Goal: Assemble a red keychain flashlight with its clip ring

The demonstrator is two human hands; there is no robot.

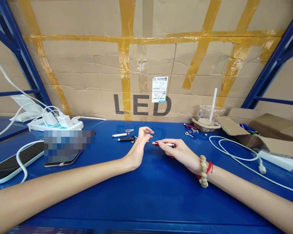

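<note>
My right hand pinches a small red keychain penlight between thumb and fingers, its silver-tipped end pointing left. Part of the penlight is covered by the fingers. Just left of that tip is my left hand, raised on edge above the table with its fingers apart and slightly curved, nothing visible in it. Behind the left hand lie a silver penlight with a metal clasp and a black penlight, whose clasp end is partly hidden by the hand.
Several red and blue penlights lie at the back right beside a plastic cup in a cardboard holder. An opened cardboard box and a white cable are at right. Phones and a power strip occupy the left.
</note>
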